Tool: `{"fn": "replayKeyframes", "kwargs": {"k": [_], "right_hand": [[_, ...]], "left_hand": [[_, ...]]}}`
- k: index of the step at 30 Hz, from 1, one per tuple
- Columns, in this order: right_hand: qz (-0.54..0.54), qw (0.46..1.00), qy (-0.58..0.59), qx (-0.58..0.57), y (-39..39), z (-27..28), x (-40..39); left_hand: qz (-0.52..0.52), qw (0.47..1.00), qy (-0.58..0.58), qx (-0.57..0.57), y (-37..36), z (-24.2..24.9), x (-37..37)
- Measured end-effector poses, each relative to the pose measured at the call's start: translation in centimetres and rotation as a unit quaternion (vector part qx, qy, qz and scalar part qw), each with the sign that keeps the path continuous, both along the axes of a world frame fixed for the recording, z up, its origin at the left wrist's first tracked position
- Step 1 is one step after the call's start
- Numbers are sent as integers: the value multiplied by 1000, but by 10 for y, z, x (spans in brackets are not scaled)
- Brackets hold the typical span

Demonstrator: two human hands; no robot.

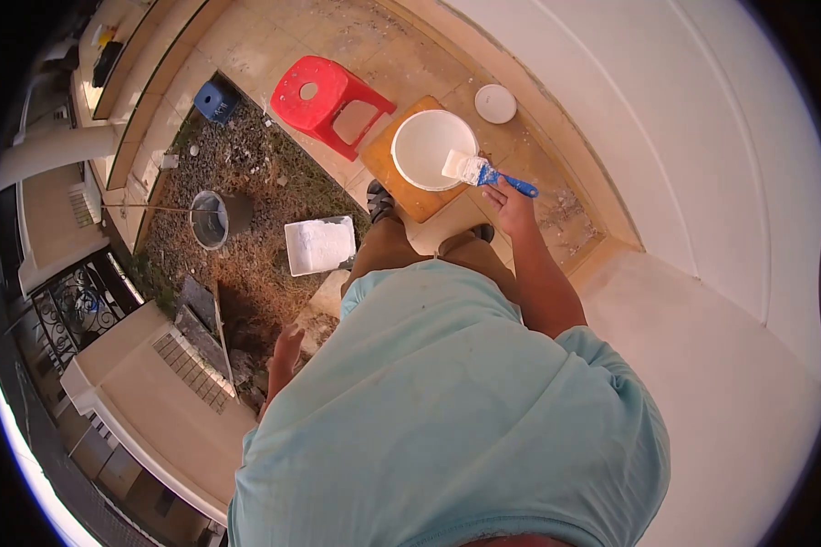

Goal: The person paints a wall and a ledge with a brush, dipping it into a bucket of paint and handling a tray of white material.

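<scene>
My right hand (pixel 511 202) holds a paint brush (pixel 491 173) by its blue handle. The brush's bristles are coated white and sit over the rim of a white bucket (pixel 412 150), at its right side. The bucket stands on an orange-brown square stool (pixel 420 203). My left hand (pixel 287 348) hangs low at my left side, away from the bucket, with nothing visible in it; its fingers are small and partly unclear. A round white lid (pixel 495 104) lies on the tiles to the right of the bucket.
A red plastic stool (pixel 312 102) stands left of the bucket. A white paint-covered tray (pixel 321 245), a grey bucket (pixel 212 219) with a stick and a blue stool (pixel 215 102) are on the gravel side. A white wall (pixel 702 137) rises at the right.
</scene>
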State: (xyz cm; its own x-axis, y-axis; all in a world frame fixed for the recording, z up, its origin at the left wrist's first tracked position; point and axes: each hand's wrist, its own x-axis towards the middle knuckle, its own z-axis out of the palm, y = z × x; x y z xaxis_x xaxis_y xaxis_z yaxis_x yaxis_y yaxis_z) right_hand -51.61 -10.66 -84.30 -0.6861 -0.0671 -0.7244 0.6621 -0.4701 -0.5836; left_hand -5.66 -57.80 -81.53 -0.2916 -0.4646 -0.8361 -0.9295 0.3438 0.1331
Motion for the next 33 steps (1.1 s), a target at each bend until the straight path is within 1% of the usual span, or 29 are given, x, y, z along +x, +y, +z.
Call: {"fn": "replayKeyframes", "kwargs": {"k": [1,2,3,4,6,8,11,12,14,15,17,18,19,20,21,23,25,27,29,30,32,33], "right_hand": [[-9,1000,3,-27,2,-1,1],[-22,999,-3,-38,5,-3,1],[-8,1000,4,-23,7,-5,2],[6,1000,14,-7,7,-5,2],[-19,999,25,-19,4,1,3],[-53,998,8,-14,-1,11,3],[-99,995,10,-17,0,22,11],[-129,991,20,-15,0,28,13],[-197,980,-13,-21,1,43,21],[-227,974,-8,-11,2,50,28],[-331,943,-12,-44,3,60,45],[-352,935,-14,-33,7,64,58],[-395,917,5,-58,9,67,71],[-442,893,22,-84,8,71,88],[-493,866,38,-80,6,82,103],[-582,802,84,-104,5,103,145],[-666,728,130,-96,-2,135,195],[-737,650,171,-71,-13,160,255],[-793,562,228,-47,-33,181,315],[-816,519,252,-31,-44,189,344],[-852,440,285,0,-73,208,392],[-860,410,302,22,-87,214,412]], "left_hand": [[-44,992,89,77,-27,-49,26],[-57,993,81,68,-19,-27,27],[-45,997,34,53,10,5,19],[-33,999,-9,38,20,25,12],[-56,998,-3,20,1,39,-7],[-81,997,16,-3,-21,43,-35],[-150,986,59,-30,-78,32,-115],[-180,980,74,-35,-97,27,-152],[-241,965,100,-35,-126,13,-225],[-269,956,112,-31,-133,3,-259],[-312,941,130,-17,-135,-18,-312],[-331,934,133,-11,-133,-24,-328],[-351,927,131,-6,-136,-27,-342],[-300,944,140,1,-136,-17,-373],[-253,956,147,6,-127,-1,-414],[-356,919,123,112,-167,-35,-490],[-414,899,108,96,-155,-38,-530],[-467,875,101,81,-131,-39,-552],[-565,819,1,107,-103,-35,-567],[-592,798,-2,109,-89,-37,-570],[-549,822,-89,122,-73,-49,-567],[-567,809,-97,123,-64,-55,-571]]}}
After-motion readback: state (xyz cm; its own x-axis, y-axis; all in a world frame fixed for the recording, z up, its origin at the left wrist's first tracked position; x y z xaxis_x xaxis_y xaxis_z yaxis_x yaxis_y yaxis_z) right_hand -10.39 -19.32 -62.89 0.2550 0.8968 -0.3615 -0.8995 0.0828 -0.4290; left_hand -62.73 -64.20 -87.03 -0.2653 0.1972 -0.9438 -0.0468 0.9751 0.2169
